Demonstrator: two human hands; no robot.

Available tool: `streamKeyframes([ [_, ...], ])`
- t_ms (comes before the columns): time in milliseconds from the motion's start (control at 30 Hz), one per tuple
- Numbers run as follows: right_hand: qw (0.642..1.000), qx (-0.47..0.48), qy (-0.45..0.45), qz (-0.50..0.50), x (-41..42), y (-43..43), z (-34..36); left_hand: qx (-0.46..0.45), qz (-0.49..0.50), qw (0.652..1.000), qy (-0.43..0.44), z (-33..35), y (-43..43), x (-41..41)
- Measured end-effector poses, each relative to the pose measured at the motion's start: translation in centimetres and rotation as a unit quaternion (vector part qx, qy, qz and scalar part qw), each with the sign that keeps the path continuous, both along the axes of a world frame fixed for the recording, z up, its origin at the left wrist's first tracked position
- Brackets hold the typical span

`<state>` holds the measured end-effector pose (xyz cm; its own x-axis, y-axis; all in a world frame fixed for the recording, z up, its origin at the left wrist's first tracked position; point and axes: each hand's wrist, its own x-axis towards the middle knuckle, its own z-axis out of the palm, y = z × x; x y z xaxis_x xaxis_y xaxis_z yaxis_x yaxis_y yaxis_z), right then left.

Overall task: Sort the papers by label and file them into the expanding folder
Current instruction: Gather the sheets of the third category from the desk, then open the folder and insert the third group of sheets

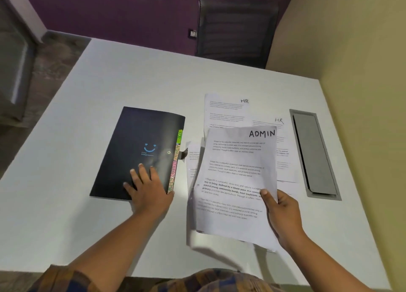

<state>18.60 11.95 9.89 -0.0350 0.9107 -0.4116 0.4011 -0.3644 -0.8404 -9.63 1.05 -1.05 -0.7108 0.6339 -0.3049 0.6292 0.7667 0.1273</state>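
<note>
Black folder, one; HR sheets, two; ADMIN sheet, one

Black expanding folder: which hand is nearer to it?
Left. The left hand rests flat on the black expanding folder; the right hand holds the ADMIN paper apart, to its right.

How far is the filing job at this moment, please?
Done: no filed paper is visible; the black folder lies closed. In hand: the right hand pinches the ADMIN sheet, the left hand rests flat on the folder. Left: two HR sheets lie on the table.
</note>
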Motion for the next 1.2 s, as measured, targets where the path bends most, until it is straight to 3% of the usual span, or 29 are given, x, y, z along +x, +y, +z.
streamKeyframes([
  [367, 1.0, -0.001, -0.009, -0.013, 0.8, -0.2, 0.2, -0.015, 0.011, 0.998, -0.055, -0.9, 0.7, -1.3],
  [633, 1.0, -0.006, -0.008, 0.012, 0.7, 0.2, 0.1, -0.017, 0.0, 1.0, 0.008, -1.2, 1.1, -1.2],
  [867, 1.0, -0.01, -0.011, 0.02, 1.5, 1.1, 0.3, -0.003, 0.001, 1.0, 0.001, -0.8, 1.9, -0.5],
  [1067, 1.0, -0.009, -0.001, 0.025, 1.7, 2.0, 0.3, -0.063, -0.107, 0.991, 0.042, 0.0, 2.0, -1.2],
  [1200, 0.999, -0.026, 0.023, 0.025, 1.5, 2.5, 0.3, -0.149, -0.099, 0.983, 0.049, 2.2, 2.4, -3.1],
])
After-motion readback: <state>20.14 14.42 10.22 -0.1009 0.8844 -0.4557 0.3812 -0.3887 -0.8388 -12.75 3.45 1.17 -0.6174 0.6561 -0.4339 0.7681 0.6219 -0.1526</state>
